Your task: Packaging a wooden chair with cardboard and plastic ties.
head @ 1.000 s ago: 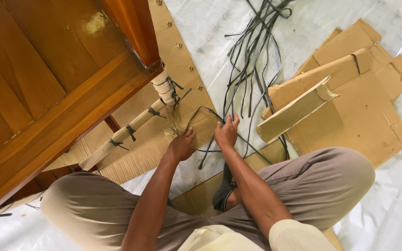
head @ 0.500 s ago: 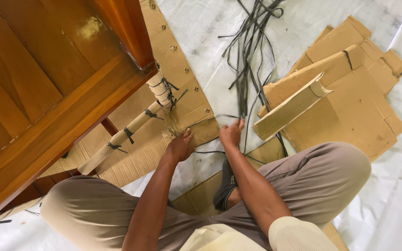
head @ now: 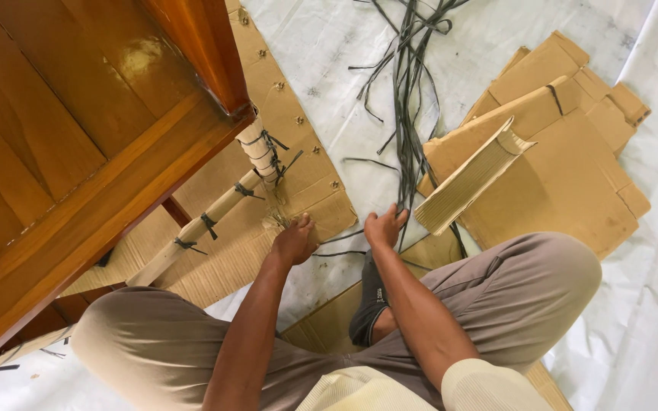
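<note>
A white plastic sheet (head: 496,46) covers the floor, and a polished brown wooden piece of furniture (head: 62,152) fills the upper left. Flattened cardboard pieces (head: 565,183) lie stacked at the right, with a folded corrugated wad (head: 470,179) tilted on top of them. Under the furniture a long cardboard strip (head: 298,144) lies flat, and a furniture leg wrapped in cardboard (head: 207,221) is bound with dark ties. A loose bundle of dark plastic straps (head: 405,91) trails from the top of the view down to the person's hands. The right hand (head: 384,227) is curled closed around one strap (its end runs toward the left hand). The left hand (head: 293,242) rests with bent fingers on the cardboard edge beside the wrapped leg; whether it pinches anything I cannot tell.
</note>
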